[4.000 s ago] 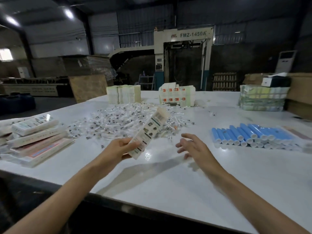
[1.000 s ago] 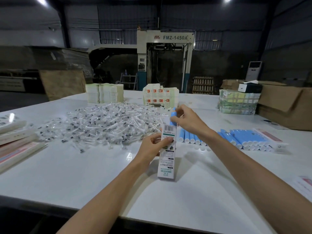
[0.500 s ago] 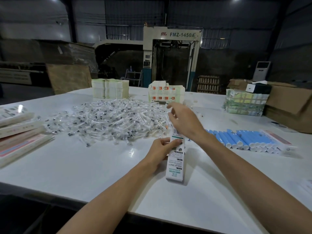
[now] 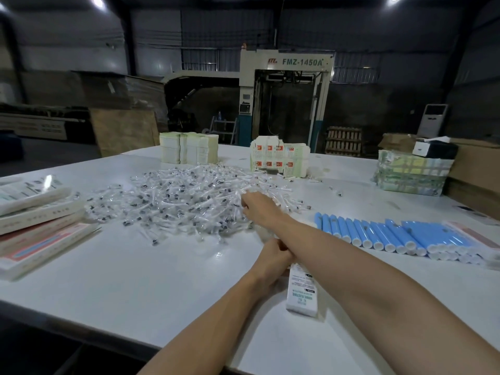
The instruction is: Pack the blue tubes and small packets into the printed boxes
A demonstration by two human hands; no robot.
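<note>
At 6 o'clock the printed box, probably light and crushable, is gripped near its top by the left hand, fingers curled. At 12 o'clock the right hand is laid on slippery small packets, best pinched by an edge; its fingers are too blurred to be told. Blue tubes are lined at 3 o'clock on the smooth tabletop, with a dim workshop beyond.

White table carried: heap of clear packets centre; row of blue tubes right; printed boxes stacked left; possibly flattened cartons at far edge.
</note>
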